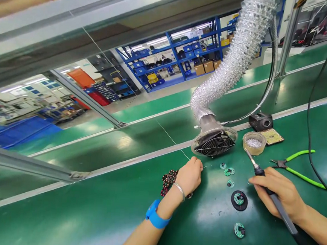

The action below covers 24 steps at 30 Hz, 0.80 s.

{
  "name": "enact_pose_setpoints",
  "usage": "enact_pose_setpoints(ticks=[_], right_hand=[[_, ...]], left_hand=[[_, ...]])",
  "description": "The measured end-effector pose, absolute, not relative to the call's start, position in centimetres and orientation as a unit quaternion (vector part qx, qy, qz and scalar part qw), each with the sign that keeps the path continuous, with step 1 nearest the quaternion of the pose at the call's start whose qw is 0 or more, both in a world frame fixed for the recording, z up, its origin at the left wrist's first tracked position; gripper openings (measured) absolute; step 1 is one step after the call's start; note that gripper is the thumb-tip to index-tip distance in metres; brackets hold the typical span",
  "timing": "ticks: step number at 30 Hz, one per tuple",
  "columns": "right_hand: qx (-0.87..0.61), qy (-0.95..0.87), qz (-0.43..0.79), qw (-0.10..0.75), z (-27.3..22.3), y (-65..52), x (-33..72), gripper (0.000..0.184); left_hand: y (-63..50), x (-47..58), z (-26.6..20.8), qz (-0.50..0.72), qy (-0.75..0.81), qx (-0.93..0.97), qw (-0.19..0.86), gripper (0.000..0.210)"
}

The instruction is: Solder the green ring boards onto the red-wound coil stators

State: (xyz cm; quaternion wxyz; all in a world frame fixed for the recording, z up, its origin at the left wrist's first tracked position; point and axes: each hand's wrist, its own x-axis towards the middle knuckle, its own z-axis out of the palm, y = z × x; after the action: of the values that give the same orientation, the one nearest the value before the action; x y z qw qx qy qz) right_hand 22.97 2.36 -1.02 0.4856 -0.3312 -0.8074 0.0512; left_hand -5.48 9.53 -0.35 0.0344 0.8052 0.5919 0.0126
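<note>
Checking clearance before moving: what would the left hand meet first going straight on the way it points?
The left hand would likely meet the black fan grille first, though depth between them is unclear.

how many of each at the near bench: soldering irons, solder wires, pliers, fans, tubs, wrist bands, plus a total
Soldering iron: 1, in the right hand
Solder wire: 1, in the left hand
Green-handled pliers: 1
Fan: 1
Tub: 1
Wrist bands: 2, one blue, one silver
Total: 7
</note>
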Motion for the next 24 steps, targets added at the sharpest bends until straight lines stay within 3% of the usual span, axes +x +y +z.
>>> enact_pose_setpoints(ticks=[8,13,18,24], right_hand=[[-0.325,-0.809,0.065,0.486,-0.7,2.1,22.8,0.027],[-0.344,-0.799,0.118,0.478,0.5,0.8,21.6,0.031],[-0.318,-0.788,0.185,0.493,1.4,0.0,19.3,0.026],[-0.326,-0.772,0.188,0.513,0.4,0.2,18.6,0.022]], left_hand=[[9.6,-4.8,0.1,0.026,0.579,0.814,0.039,0.019],[4.1,-2.2,2.1,0.109,0.524,0.842,0.068,0.014],[0.3,-0.2,2.3,0.327,0.354,0.858,0.179,0.014],[0.8,-1.3,1.4,0.327,0.334,0.871,0.150,0.006]])
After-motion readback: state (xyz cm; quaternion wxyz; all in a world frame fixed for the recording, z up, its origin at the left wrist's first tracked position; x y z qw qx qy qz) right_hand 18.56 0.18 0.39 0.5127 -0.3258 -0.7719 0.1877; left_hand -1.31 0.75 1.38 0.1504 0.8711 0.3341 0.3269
